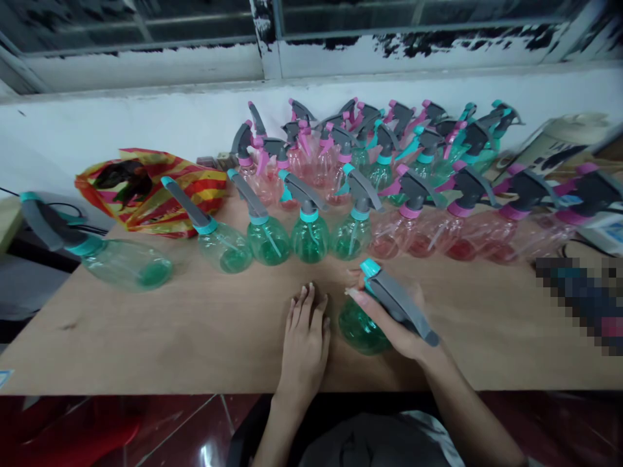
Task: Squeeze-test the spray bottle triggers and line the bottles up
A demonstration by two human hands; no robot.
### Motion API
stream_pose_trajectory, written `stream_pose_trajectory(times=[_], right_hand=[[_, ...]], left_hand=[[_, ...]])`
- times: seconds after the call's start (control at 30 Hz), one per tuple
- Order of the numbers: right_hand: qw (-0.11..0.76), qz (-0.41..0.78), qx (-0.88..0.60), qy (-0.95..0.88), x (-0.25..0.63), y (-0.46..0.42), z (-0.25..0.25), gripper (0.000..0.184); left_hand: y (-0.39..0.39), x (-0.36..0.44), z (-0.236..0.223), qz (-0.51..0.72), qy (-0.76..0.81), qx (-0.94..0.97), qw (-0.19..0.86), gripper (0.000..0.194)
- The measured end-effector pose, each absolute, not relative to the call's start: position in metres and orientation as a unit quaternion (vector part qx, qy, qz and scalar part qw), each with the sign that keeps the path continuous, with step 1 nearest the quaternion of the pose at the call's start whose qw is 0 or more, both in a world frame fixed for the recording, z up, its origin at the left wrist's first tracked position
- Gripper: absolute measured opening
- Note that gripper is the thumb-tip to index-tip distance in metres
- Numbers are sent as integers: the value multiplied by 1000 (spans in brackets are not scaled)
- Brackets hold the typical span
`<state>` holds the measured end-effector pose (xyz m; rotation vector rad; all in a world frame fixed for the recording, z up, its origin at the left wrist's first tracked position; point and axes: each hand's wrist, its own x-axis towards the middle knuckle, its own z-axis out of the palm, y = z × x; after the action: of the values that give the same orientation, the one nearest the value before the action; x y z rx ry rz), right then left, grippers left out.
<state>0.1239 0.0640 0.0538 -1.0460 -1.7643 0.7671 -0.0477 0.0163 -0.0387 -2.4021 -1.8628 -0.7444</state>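
Near the front of the wooden table, my right hand (pixel 389 321) is wrapped round the neck of a green spray bottle (pixel 363 327) with a grey and turquoise trigger head. The bottle's base is on or close to the tabletop; I cannot tell which. To its left, my left hand (pixel 306 331) lies flat on the wood with fingers stretched out, holding nothing. Beyond my hands stands a row of similar bottles: a green spray bottle (pixel 310 240) among several with turquoise collars, then a pink spray bottle (pixel 389 237) among several with pink collars.
More pink and green bottles crowd against the white wall (pixel 170 123). A red and yellow plastic bag (pixel 189 201) slumps at the back left. One green bottle (pixel 126 263) stands apart on the left of the wooden table (pixel 195 337). A pixelated patch covers something at the right.
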Motion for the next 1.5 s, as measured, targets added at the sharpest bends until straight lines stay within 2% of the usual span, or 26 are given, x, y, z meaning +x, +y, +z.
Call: stream_pose_trajectory(times=[0.07,0.2,0.37,0.87,1.07,1.5], right_hand=[[451,317,-419,-722,125,63,55,7],[435,326,-423,-725,126,61,53,29],[452,317,-426,-717,126,59,53,38],[456,308,-417,-723,124,59,54,30],[464,315,-412,-718,125,60,53,36],[465,308,-427,-711,120,62,54,23]], left_hand=[[16,-48,-39,-240,-594,-768,9,41],[16,-48,-39,-246,-594,-766,0,41],[16,-47,-37,-240,-596,-766,-12,40],[17,-48,-37,-235,-593,-770,-10,40],[16,-47,-38,-246,-594,-766,-11,40],[16,-47,-38,-246,-596,-764,-5,40]])
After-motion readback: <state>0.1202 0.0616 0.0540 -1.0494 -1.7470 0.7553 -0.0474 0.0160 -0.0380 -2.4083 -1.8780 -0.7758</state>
